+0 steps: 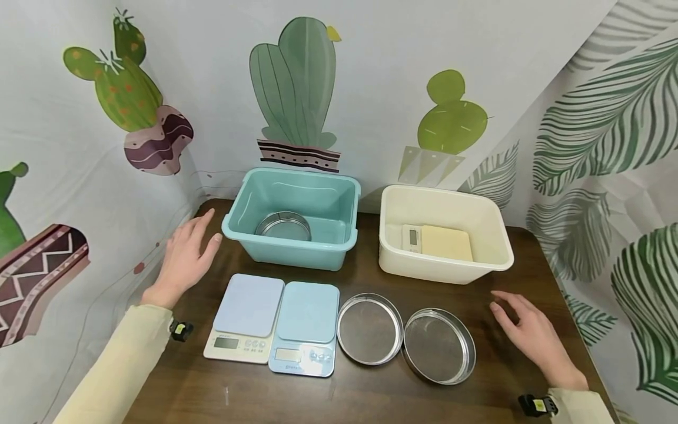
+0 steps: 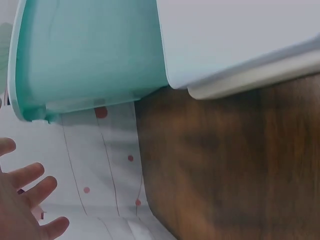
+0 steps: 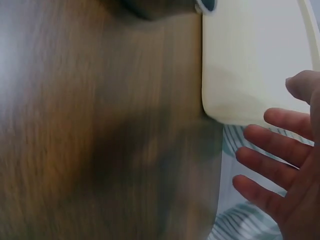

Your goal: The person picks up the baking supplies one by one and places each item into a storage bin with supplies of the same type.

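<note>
Apparently preparing to grip

We are holding our left hand (image 1: 182, 256) beside the teal bin (image 1: 291, 254), our right hand (image 1: 535, 333) near the cream bin (image 1: 434, 268), both wide, empty. Scales (image 1: 249, 306) and sieves (image 1: 371, 330) are lying before us; lifting one would be calling for a pinch.

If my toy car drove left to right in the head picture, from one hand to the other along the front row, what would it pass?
Left hand → lavender-topped scale → light-blue scale → first metal sieve → second metal sieve → right hand.
</note>
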### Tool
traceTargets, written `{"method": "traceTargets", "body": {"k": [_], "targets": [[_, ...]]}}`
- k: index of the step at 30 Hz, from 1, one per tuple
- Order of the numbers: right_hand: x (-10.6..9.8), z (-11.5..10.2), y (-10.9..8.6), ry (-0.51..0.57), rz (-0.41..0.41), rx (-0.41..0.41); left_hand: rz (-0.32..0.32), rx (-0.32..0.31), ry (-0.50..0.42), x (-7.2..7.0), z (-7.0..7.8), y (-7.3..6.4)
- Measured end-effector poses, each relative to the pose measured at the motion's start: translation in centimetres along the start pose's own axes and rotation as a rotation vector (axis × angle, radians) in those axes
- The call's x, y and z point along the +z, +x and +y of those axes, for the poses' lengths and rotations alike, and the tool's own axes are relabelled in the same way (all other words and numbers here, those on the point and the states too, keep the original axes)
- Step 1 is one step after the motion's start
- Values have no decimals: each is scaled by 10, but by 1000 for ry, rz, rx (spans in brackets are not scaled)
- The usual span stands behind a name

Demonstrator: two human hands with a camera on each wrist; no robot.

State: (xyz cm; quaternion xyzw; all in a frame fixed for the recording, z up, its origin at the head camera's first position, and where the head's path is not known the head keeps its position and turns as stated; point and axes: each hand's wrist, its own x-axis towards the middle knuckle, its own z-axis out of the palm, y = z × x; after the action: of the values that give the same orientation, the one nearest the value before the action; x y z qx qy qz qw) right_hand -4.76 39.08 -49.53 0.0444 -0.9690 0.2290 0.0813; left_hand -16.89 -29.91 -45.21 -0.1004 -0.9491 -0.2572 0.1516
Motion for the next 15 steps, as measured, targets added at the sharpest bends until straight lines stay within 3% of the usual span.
{"method": "traceTargets", "body": {"k": [7, 15], "targets": [[5, -10, -1, 37, -7, -58, -14, -1, -39, 6, 5, 4], [11, -14, -4, 113, -71, -56, -14, 6, -51, 12, 9, 8]]}}
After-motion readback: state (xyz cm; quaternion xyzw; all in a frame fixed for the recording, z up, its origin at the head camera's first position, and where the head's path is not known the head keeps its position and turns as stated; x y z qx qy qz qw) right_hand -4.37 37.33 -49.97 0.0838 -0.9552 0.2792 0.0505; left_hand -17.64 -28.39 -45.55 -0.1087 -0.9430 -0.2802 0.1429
